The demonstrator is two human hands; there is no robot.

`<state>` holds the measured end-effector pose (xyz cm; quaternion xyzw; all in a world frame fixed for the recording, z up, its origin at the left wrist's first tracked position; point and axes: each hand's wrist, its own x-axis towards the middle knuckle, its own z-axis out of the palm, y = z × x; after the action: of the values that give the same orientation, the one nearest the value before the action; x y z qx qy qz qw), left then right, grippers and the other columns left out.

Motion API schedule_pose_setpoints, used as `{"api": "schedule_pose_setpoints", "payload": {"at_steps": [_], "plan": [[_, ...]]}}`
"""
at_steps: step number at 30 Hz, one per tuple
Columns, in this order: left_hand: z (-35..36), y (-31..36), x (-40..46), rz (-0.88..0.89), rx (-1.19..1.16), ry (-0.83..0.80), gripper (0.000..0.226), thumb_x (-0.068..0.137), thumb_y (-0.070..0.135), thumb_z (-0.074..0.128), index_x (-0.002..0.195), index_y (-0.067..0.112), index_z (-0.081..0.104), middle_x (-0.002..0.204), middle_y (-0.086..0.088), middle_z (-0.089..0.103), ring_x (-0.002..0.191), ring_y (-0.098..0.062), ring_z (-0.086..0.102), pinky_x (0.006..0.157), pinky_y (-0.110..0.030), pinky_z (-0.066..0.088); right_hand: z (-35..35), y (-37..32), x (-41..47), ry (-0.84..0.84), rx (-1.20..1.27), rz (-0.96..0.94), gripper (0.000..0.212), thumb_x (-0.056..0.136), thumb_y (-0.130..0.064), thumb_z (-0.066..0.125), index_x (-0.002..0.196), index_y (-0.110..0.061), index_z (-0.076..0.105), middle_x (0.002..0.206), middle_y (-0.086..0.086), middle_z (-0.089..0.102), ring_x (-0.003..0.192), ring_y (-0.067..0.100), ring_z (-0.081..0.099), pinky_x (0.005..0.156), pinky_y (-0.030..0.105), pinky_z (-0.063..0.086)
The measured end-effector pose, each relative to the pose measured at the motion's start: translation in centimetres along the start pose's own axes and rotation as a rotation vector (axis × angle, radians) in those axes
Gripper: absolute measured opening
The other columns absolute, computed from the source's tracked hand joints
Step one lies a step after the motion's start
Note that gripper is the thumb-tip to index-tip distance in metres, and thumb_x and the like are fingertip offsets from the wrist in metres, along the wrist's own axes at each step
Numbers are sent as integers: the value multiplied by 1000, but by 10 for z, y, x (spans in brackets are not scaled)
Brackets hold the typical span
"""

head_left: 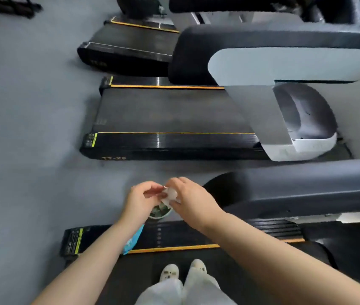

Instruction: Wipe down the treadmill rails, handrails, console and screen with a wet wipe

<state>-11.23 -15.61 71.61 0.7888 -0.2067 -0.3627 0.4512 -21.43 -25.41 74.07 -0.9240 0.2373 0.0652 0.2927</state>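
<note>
I've got my left hand (140, 200) gripping the wipe pack (160, 211) and my right hand (189, 198) pinching a wet wipe (170, 193) just above it, so no treadmill rail (174, 236) looks wiped yet.

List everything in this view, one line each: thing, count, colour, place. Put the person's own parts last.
Treadmills: three, black decks with orange edge stripes, side by side from near to far.
Handrail: one, dark grey, right of the hands, on the nearest treadmill.
Side rail: one, black ribbed, under the forearms.
Floor: grey, left side.
Wet wipe: one, white, pinched between both hands.
Wipe packet: one, blue, with a round green-white lid, under the left hand.
Shoes: two, white, on the nearest belt.
Trousers: white, bottom centre.
Left hand: holds packet, fingers pinch wipe.
Right hand: fingers pull wipe.
</note>
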Motion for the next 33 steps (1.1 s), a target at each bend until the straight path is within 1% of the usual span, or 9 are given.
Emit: {"api": "schedule_pose_setpoints", "payload": {"at_steps": [6,10,14,19,22,26,28,31,33], "plan": [[-21,-15,40,-50,-49,167,27,82,-2,66,73,23,59,85,-9,66,86,-35,65,79,-48,55,-3,-8,71,-63,-52,-56,29,91,-9,56,120,-11,56,119,9,54,104,28,55,84,33,44],[-31,-21,70,-67,-76,234,25,84,-6,62,80,18,56,88,-11,64,74,-24,63,66,-38,59,4,-8,107,-121,-13,-18,32,89,-6,58,121,-11,59,120,11,57,106,29,56,85,31,44],[-36,-33,103,-114,-63,199,23,86,-7,58,91,14,65,92,-11,65,81,-25,64,77,-40,57,14,-7,138,-188,47,96,27,91,-10,54,117,-7,63,116,12,63,102,30,59,80,31,46],[-43,-52,150,-117,115,85,18,85,0,60,98,10,69,91,-4,65,73,-12,55,56,-6,41,34,1,177,-187,149,314,26,89,-6,52,109,-8,68,110,9,67,89,26,60,68,26,43],[-48,-61,175,-138,167,20,22,85,1,60,104,8,67,99,-5,66,83,-15,56,55,-9,38,45,4,194,-182,216,426,29,88,-9,54,114,-13,65,116,5,64,102,22,59,72,20,38],[-60,-79,198,-203,263,-180,43,88,1,58,130,8,52,131,-9,54,115,-24,54,93,-22,38,45,5,203,-163,240,481,36,90,-10,55,126,-11,57,130,4,57,117,21,53,88,22,40],[-66,-87,201,-219,348,-227,48,90,5,58,136,10,45,138,-10,48,125,-25,46,101,-28,34,43,4,200,-158,242,496,35,91,-11,54,126,-11,57,130,5,56,113,22,55,88,25,42],[-68,-90,205,-192,324,-234,40,91,3,56,130,8,51,134,-10,52,122,-24,49,96,-25,36,39,4,192,-107,304,520,34,92,-12,53,125,-11,58,128,4,58,98,18,55,84,25,43],[-69,-77,204,-124,304,-267,33,90,2,56,123,8,57,127,-10,57,116,-22,53,89,-23,39,33,3,184,-68,309,526,33,91,-12,54,124,-11,60,127,5,59,104,19,56,86,22,41]]}}
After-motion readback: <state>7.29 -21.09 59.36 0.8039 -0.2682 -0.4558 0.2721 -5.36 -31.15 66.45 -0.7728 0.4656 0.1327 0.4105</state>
